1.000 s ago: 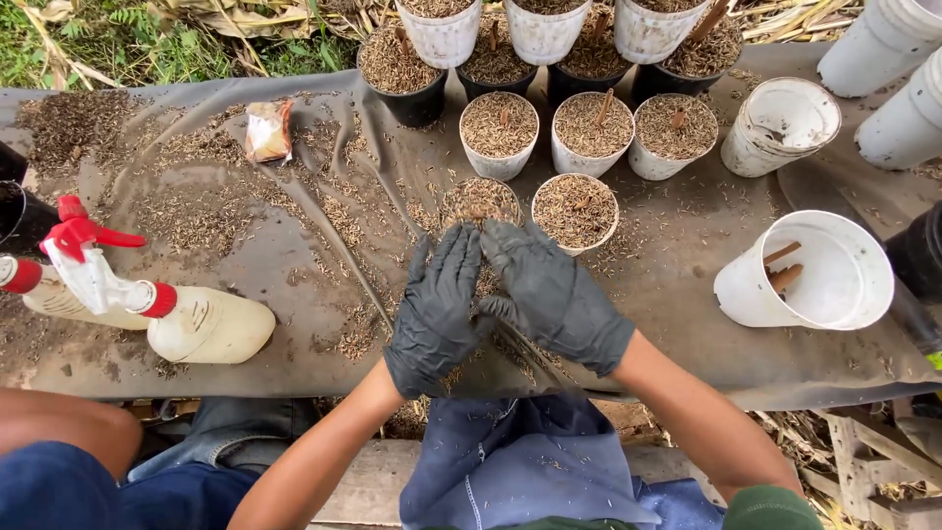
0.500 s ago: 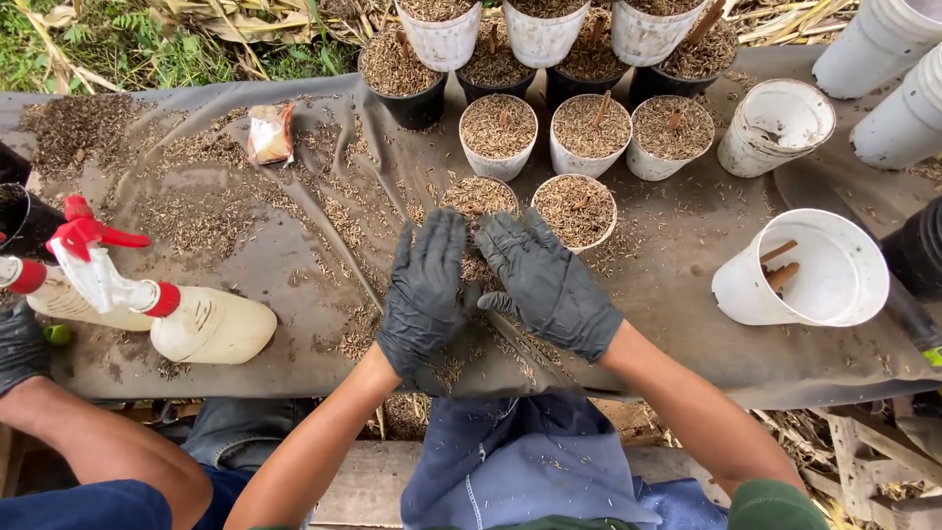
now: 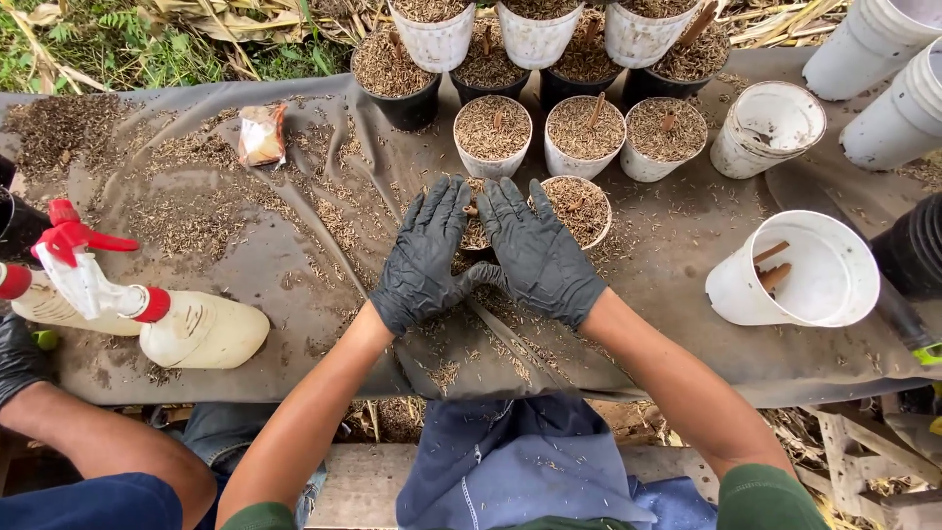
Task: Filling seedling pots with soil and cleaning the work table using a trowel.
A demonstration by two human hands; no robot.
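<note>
Two hands: both are wearing black gloves and working side by side at the middle of the desk [image 3: 294, 324], which is covered with a grey sheet.
Far left: a co-worker's gloved hand [image 3: 18, 358] is resting at the left edge, apart from the person's own hands.
Spray bottles: two pale bottles with red triggers [image 3: 186, 329] are lying on their sides near the left edge.
Packet: a small crumpled packet [image 3: 261, 134] is sitting towards the far left part of the desk.
Loose husk: dry brown husk [image 3: 196, 221] is lying scattered across the sheet.
Left hand [image 3: 424, 257]: fingers [image 3: 439, 211] are spread flat and open, gripping nothing, pressing down over the near pot.
Near pot [image 3: 475, 236]: a small husk-filled pot is sitting almost hidden under both palms, in the desk's middle.
Right hand [image 3: 540, 253]: fingers are likewise splayed and open, holding nothing, thumb touching the left hand.
Neighbour pot [image 3: 584, 208]: a filled white pot is standing just beside the right hand.
Empty pots: one white pot [image 3: 797, 270] is lying tipped near the right edge.
Risk: uneven pressing could be tipping the light pot and spilling husk; a sideways shove could be knocking its neighbour.
</note>
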